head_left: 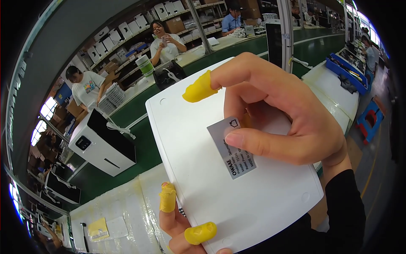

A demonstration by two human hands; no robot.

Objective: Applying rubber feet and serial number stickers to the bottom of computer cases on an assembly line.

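Note:
A white plastic appliance housing with rounded corners is tilted up in front of me. My left hand grips its lower left edge, with yellow finger cots on two fingertips. Over the white face is my right hand, its thumb on the upper part of a silver-grey printed label. Another right finger sits behind the label's upper edge, so it is pinched there. The index finger, in a yellow cot, stretches over the housing's far part. Whether the label's lower end touches the white face, I cannot tell.
Left, a white and black appliance stands on the green conveyor belt. A yellow sheet and a black-handled tool lie on the plastic-covered bench. A blue tray is at the right. Co-workers sit and stand across the belt.

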